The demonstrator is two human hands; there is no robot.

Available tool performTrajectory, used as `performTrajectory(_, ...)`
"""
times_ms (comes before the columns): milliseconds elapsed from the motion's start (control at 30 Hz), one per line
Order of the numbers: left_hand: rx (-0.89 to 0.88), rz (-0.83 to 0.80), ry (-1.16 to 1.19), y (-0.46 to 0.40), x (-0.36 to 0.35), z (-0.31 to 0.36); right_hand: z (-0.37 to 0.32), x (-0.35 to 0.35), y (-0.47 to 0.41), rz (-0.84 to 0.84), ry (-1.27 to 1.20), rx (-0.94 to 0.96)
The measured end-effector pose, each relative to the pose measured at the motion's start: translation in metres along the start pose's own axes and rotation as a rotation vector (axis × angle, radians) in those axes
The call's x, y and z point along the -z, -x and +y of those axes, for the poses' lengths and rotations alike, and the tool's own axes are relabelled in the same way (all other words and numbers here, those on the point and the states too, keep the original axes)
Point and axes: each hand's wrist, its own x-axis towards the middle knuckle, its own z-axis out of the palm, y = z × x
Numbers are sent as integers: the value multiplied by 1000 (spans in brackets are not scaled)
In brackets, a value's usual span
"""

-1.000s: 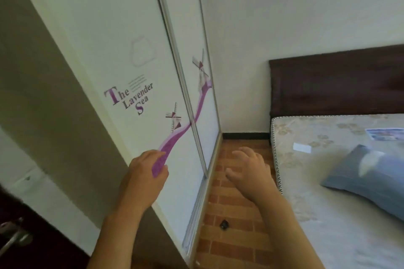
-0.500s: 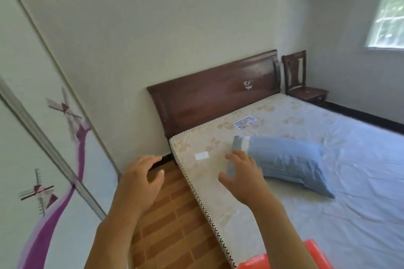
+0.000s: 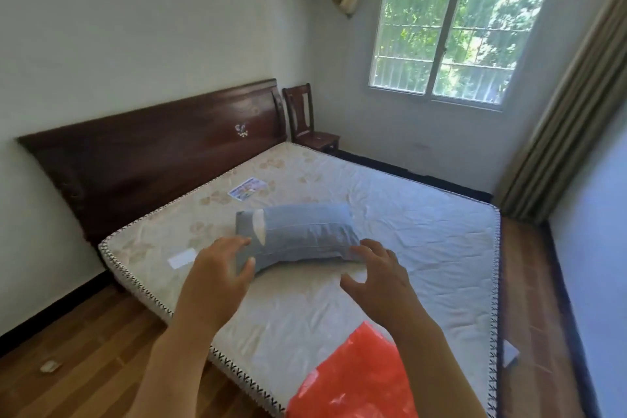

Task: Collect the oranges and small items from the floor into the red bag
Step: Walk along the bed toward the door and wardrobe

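The red bag (image 3: 356, 380) lies flat on the near corner of the mattress (image 3: 424, 231), partly cut off by the bottom edge. My left hand (image 3: 217, 271) and my right hand (image 3: 376, 278) are held out in front of me above the bed, fingers loosely spread, both holding nothing. A small pale item (image 3: 50, 366) lies on the wooden floor at the lower left. No oranges are in view.
A blue pillow (image 3: 298, 234) lies on the mattress just beyond my hands. A dark wooden headboard (image 3: 152, 153) stands against the left wall, a wooden chair (image 3: 308, 125) in the far corner. Window and curtain (image 3: 556, 132) are at the back right. A white scrap (image 3: 509, 353) lies on the floor right of the bed.
My view has swung right from the wardrobe doors and floor to the bed and window. Both hands stayed raised and empty. The red bag has come further into view.
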Motion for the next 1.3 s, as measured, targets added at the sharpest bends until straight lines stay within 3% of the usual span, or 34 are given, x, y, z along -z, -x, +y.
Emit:
performTrajectory(267, -66, -134, 216, -3, -51, 20, 28, 24, 40, 44, 88, -175)
performTrajectory(500, 14, -87, 260, 1, -70, 3, 34, 19, 1, 0, 81, -102)
performTrajectory(767, 142, -2, 148, -2, -90, -19, 63, -22, -50, -57, -183, 7)
performTrajectory(967, 165, -192, 101, -10, -160, -28, 142, -57, -44, -82, -263, -177)
performTrajectory(1300, 160, -595, 48, 7, -336, -83, 274, -133, 20, 2, -242, -607)
